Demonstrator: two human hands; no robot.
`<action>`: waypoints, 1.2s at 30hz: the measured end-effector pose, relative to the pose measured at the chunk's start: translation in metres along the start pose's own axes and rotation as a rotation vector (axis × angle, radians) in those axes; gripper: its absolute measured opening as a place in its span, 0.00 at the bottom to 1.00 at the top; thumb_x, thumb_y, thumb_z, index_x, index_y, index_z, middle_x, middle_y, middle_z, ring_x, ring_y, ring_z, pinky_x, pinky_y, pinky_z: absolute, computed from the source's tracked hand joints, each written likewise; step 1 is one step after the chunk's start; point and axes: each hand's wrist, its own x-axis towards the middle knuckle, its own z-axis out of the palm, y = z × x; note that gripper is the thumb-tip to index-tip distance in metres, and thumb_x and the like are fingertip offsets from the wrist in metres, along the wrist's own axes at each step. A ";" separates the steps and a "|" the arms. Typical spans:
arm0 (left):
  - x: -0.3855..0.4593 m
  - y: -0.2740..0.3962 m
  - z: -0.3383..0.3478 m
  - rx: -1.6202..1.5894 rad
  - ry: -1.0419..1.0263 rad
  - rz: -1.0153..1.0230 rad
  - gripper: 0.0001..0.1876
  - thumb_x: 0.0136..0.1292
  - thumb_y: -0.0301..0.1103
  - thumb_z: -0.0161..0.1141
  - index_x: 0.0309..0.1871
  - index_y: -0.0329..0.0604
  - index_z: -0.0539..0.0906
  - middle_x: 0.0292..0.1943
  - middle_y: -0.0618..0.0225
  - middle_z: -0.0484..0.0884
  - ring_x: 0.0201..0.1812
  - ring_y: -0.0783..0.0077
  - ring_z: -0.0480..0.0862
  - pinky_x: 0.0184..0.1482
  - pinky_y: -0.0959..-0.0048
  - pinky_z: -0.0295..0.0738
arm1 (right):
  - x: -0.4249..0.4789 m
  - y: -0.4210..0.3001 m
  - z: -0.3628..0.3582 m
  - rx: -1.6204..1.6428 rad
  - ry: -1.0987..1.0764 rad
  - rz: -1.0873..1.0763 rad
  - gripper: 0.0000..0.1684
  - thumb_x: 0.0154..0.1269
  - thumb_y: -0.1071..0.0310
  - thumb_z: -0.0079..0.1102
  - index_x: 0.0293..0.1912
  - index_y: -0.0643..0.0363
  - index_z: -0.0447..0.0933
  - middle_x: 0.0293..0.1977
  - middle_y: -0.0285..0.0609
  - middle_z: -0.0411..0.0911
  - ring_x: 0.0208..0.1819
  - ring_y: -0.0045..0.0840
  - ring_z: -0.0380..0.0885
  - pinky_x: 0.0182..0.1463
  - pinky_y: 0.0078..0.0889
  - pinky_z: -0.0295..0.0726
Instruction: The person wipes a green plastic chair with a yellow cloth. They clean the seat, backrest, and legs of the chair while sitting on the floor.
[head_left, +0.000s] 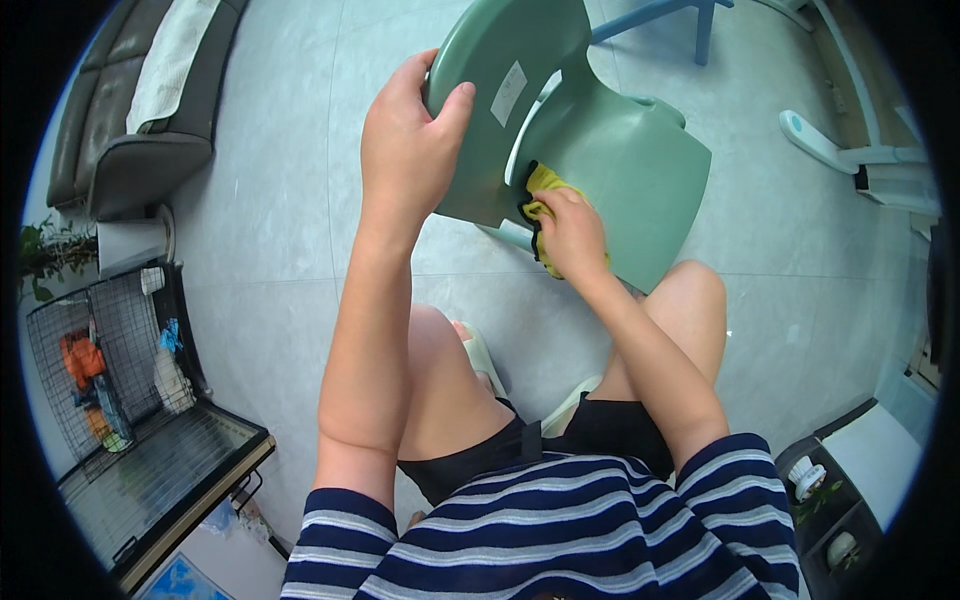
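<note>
Before me stands a green plastic chair (622, 172), its backrest on the left and its seat on the right. My left hand (416, 135) grips the outer edge of the backrest, with the thumb lying on its face. A white sticker (510, 94) with faint marks is stuck to the backrest. Bunched in my right hand (574, 229) is a yellow cloth with a black edge (546, 178). It touches the chair near the bend between seat and backrest, beside the slot. The fingertips of my right hand are partly hidden in the cloth's folds.
Blue furniture legs (701, 30) stand behind the chair. A dark leather sofa (105, 82) with a light cover is at the far left. Below it are a green plant (49, 251) and a wire-mesh rack (60, 375). A dark shelf (832, 517) holds small items at lower right.
</note>
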 end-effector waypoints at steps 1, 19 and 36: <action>-0.001 0.000 0.000 0.027 0.006 0.018 0.26 0.70 0.37 0.66 0.66 0.30 0.79 0.46 0.58 0.89 0.45 0.70 0.87 0.49 0.72 0.81 | 0.003 -0.005 0.007 0.019 0.008 -0.005 0.14 0.61 0.77 0.62 0.47 0.58 0.84 0.46 0.47 0.83 0.50 0.48 0.80 0.56 0.48 0.80; 0.006 -0.011 -0.002 0.092 -0.005 0.090 0.26 0.70 0.37 0.67 0.66 0.30 0.79 0.47 0.57 0.89 0.45 0.70 0.87 0.49 0.72 0.82 | -0.024 0.013 -0.031 -0.001 -0.237 -0.164 0.12 0.63 0.76 0.64 0.46 0.56 0.86 0.41 0.44 0.82 0.48 0.44 0.80 0.51 0.47 0.80; 0.002 -0.012 0.000 -0.072 -0.008 0.056 0.26 0.71 0.36 0.67 0.68 0.31 0.79 0.48 0.60 0.88 0.46 0.71 0.86 0.50 0.73 0.81 | 0.119 0.045 0.029 -0.328 0.432 -0.027 0.15 0.65 0.75 0.55 0.50 0.54 0.81 0.46 0.43 0.79 0.50 0.42 0.78 0.51 0.45 0.81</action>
